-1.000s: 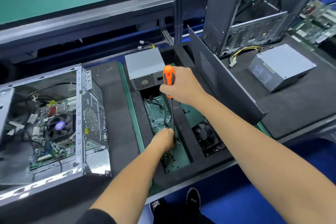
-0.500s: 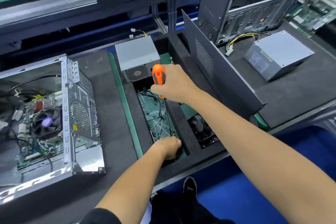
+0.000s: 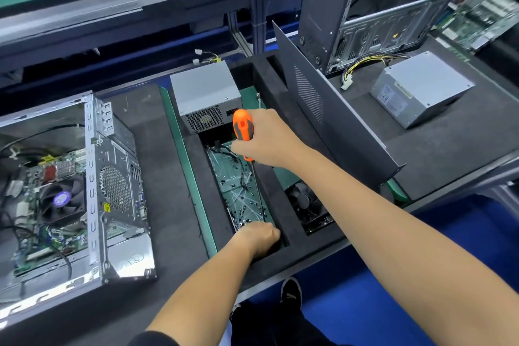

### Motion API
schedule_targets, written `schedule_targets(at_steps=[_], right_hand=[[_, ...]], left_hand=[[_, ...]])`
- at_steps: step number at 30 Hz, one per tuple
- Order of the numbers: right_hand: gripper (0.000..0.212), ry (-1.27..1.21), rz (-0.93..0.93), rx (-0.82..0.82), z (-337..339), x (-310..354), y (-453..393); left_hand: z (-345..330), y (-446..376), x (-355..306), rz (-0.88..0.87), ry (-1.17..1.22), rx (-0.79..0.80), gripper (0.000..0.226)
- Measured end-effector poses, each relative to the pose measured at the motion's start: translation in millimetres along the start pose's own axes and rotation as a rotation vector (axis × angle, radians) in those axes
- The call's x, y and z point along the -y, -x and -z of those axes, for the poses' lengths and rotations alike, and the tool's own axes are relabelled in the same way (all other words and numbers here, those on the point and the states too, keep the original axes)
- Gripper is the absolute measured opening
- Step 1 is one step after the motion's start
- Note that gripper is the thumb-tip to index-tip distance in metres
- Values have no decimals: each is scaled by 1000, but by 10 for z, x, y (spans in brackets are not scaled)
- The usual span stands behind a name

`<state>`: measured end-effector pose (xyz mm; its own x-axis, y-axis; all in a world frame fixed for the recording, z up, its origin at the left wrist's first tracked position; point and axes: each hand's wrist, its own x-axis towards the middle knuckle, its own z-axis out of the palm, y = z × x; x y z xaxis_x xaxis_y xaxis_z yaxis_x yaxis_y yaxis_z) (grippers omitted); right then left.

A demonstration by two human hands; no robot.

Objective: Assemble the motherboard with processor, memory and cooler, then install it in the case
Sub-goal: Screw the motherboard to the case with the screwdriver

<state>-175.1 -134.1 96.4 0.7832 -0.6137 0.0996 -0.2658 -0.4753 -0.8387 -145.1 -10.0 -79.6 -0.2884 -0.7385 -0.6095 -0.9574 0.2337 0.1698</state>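
Observation:
An open metal case [image 3: 92, 205] lies on its side at the left, with the green motherboard [image 3: 50, 222] and its black cooler fan [image 3: 62, 199] inside. My right hand [image 3: 266, 139] grips an orange-handled screwdriver [image 3: 243, 128], shaft pointing down over a foam compartment [image 3: 241, 191] strewn with several small screws. My left hand [image 3: 258, 237] reaches knuckles-up into the near end of that compartment; its fingertips are hidden, so whether they hold a screw does not show.
A grey power supply [image 3: 206, 95] stands behind the screw compartment. A spare black fan [image 3: 306, 205] lies in the neighbouring slot. A dark side panel [image 3: 328, 118] leans at the right, with another power supply [image 3: 421, 88] and an upright case [image 3: 365, 8] beyond.
My left hand has slid toward me along the screw compartment to its near end. My right hand keeps the screwdriver upright over the compartment. The camera has shifted.

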Motion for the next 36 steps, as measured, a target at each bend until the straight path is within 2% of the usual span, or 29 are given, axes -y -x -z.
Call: schedule_targets(at_steps=[8,13,17,20,26,31,33,36], right_hand=[[38,1,-9,21,10,-11,4],[35,30,28,20,75,90,-46],[36,28,75,-92,236,350,-233],[35,8,152,-187,368,741,-473],[33,-143,324,-325,577,1694,-856],[32,-215,446,-403,526,2372,-1025],[30,-232,479,-404,391,2578,-1086],[28,-209,514,-392,72,2807,-1192]], left_hand=[[57,15,9,32,70,39,28],[231,156,25,133,307,32,33],[658,374,208,182,672,-131,12],[1020,719,445,245,961,-342,19],[1510,1686,1041,350,1254,-840,16],[1473,2390,1490,432,1346,-1221,13],[1342,2576,1658,467,1319,-1268,14],[1144,2782,1916,501,1274,-1257,14]])
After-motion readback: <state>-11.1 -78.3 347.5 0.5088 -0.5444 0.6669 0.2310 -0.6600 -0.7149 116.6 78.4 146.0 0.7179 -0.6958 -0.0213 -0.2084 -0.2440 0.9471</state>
